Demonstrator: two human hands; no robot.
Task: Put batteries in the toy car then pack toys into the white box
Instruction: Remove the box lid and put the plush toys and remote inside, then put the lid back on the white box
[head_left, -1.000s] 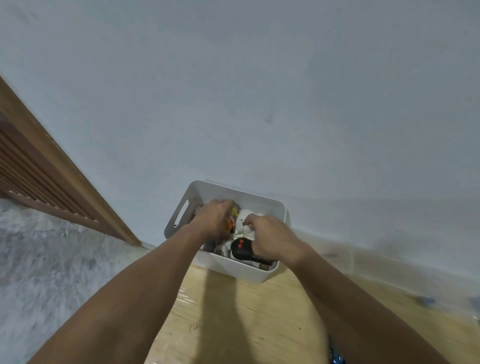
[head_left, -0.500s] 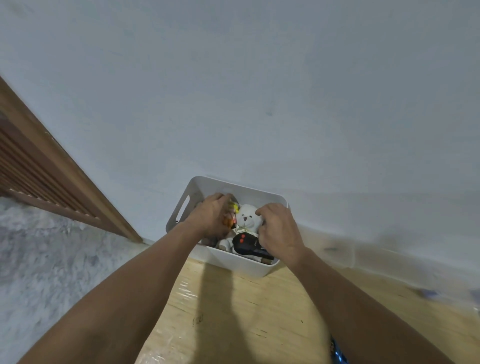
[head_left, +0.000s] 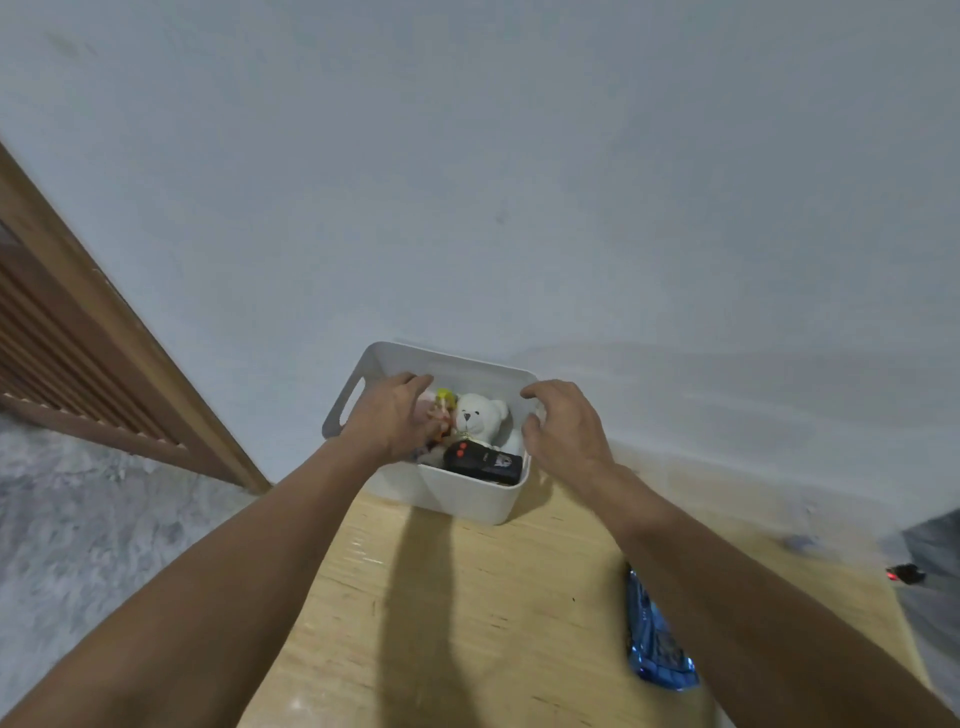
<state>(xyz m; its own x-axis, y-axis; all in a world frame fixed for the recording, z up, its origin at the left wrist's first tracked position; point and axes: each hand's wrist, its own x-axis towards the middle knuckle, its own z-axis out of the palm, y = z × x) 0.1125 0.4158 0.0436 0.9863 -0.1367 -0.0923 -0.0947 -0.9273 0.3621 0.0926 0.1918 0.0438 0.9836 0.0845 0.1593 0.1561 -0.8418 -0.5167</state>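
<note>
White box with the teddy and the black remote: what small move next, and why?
Probably draw the right hand back to the blue toy car lying on the wooden table; it is outside the white plastic box, while the white teddy bear and black remote are inside.

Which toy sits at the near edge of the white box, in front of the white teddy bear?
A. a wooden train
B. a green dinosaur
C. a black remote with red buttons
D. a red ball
C: a black remote with red buttons lies inside the white box against its near wall, just in front of the white teddy bear.
</note>
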